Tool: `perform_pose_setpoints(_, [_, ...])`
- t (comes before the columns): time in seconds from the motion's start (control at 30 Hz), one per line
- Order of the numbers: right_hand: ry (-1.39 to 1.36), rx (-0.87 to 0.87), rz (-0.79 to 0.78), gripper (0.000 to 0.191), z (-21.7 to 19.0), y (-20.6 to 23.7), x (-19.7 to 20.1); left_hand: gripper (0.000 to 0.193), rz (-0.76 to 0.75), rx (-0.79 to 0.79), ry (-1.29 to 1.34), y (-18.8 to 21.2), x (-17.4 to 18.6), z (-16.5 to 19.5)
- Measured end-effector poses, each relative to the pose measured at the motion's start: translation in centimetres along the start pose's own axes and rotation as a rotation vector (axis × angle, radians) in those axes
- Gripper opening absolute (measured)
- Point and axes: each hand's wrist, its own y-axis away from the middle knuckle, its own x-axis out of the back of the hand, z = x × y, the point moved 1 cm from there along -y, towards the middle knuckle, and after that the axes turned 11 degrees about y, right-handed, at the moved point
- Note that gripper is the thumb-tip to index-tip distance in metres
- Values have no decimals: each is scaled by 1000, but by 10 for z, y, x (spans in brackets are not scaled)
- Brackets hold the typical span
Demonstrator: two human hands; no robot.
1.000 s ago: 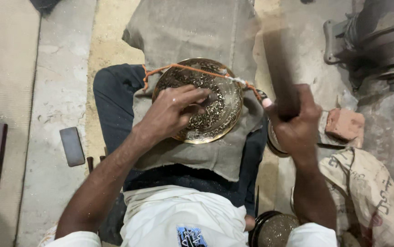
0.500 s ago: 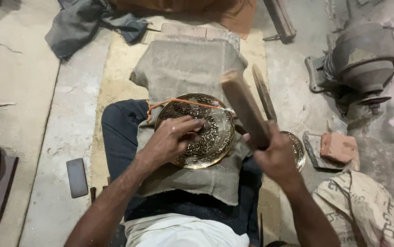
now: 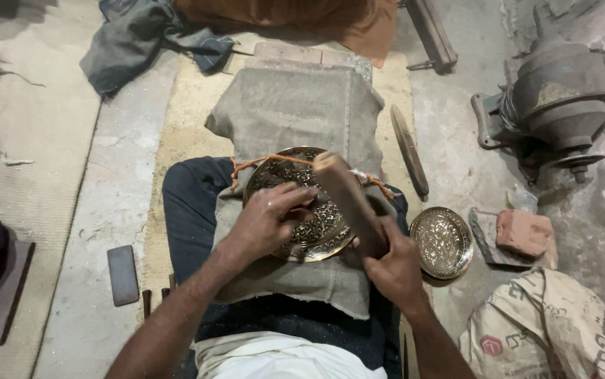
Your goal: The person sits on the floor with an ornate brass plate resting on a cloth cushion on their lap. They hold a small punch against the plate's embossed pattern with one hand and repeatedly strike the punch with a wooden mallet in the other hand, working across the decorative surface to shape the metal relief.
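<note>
We sit on the floor with an engraved brass plate resting on a grey cloth draped over our lap. Our left hand lies on the plate's face, fingers curled and pinched down near its middle; they seem to steady something small against the metal, but it is hidden under the fingers and we cannot tell what it is. Our right hand is closed firmly around the lower end of a wooden mallet, a flat block of wood whose upper end hangs just above the plate, close beside the left fingers.

As for progress, we judge the plate well advanced: dense patterning covers most of the face that shows, from the rim inward, though the part beneath the left hand is out of sight, so we cannot say whether any bare patch is left there. With the mallet poised over the metal, the working of this plate does not look finished.

A second brass plate, smaller and patterned too, lies on the floor to our right, near a brick. A dark flat stone lies on the floor to our left, and a grey motor stands further off to the right.
</note>
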Motion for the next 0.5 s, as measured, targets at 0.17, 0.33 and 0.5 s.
perform_pose_setpoints(0.17, [-42,85,87,46,-9,-7,-3,38,32,122,35,11,-10,-4])
perform_pose_setpoints(0.33, [-8,-45,27,41,-9,-9,-5,40,46,91,25,12,-8,-2])
perform_pose_setpoints(0.5, [33,-16,78,38,-12,-23,-6,41,161,50,103,17,-8,7])
